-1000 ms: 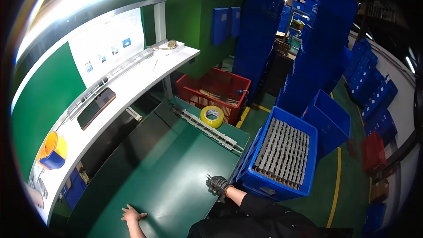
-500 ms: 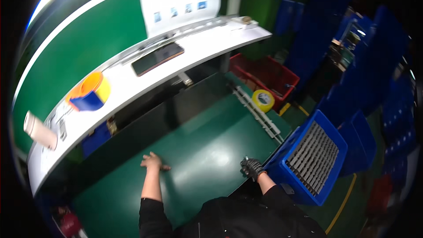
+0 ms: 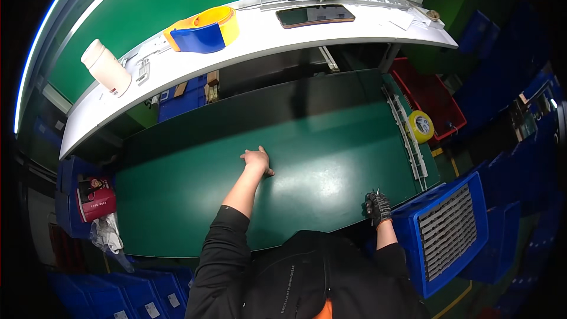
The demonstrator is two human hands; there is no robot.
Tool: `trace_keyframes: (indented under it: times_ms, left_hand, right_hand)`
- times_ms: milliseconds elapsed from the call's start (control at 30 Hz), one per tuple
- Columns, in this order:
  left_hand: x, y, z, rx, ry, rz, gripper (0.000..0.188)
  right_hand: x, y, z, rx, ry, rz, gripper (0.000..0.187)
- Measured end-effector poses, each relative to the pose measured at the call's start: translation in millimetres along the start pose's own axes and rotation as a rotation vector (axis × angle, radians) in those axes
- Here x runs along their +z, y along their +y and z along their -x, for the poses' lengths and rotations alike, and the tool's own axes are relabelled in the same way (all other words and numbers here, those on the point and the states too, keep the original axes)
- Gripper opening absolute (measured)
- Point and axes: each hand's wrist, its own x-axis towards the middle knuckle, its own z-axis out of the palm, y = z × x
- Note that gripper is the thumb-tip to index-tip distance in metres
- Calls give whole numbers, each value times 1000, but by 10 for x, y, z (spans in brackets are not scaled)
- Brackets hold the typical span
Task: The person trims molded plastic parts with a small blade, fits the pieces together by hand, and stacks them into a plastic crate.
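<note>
My bare left hand (image 3: 257, 160) is over the green tabletop (image 3: 195, 201), palm down with the fingers spread, holding nothing. Whether it rests on the surface or hovers just above, I cannot tell. On my right hand (image 3: 378, 207) is a dark grey patterned glove. Its fingers are curled at the table's near right edge, beside a blue crate (image 3: 407, 233). A small, thin, shiny tip shows at these fingers; what it belongs to is hidden. Rows of grey metal parts (image 3: 447, 230) fill the crate.
Along the table's right end lies a slotted metal rail (image 3: 406, 133), next to a yellow tape roll (image 3: 420, 127) and a red bin (image 3: 428, 97). A white shelf (image 3: 254, 38) spans the back, carrying a phone (image 3: 316, 16), an orange-and-blue holder (image 3: 204, 31) and a pale bottle (image 3: 106, 68).
The view has swung to the left and levelled, so a red box and blue bins at the left show more fully. Both hands keep about the same pose over the table.
</note>
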Motion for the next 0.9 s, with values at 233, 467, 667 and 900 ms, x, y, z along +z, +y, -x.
trace_keyframes:
  times_ms: [233, 467, 667, 900]
  left_hand:
    - [-46, 57, -35, 1, -35, -30, 114]
    - [-75, 134, -68, -10, -40, -80, 118]
    - [-94, 135, -126, -30, -90, -125, 121]
    - [-105, 127, -105, -21, -99, -131, 122]
  right_hand:
    - [-191, 61, 14, -15, 5, -61, 12]
    - [-206, 15, -26, 43, 27, -119, 18]
    - [-228, 50, -35, 68, -19, -120, 17]
    - [-238, 93, -29, 79, -14, -143, 15]
